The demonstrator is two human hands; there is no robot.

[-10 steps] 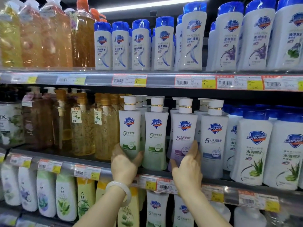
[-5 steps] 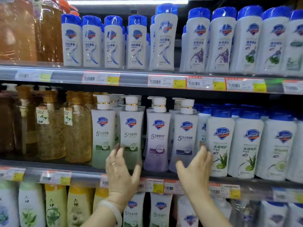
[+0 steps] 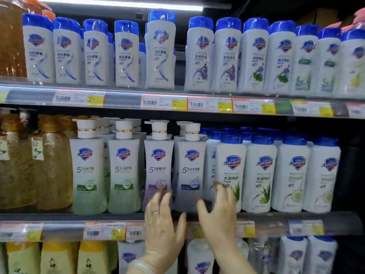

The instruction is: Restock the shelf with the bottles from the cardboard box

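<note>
Both hands are spread – left hand (image 3: 162, 220) touching the purple bottle (image 3: 158, 171), right hand (image 3: 219, 212) by the blue bottle (image 3: 190, 173) – a hard push could tip them.

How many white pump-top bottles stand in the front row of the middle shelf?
4: two green-label ones at left, a purple one, a blue one. More stand behind, partly hidden.

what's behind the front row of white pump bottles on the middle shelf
Behind the front pump bottles more white pump tops show, so at least one more row stands there. How many rows, and their labels, cannot be seen: the front bottles cover them.
</note>
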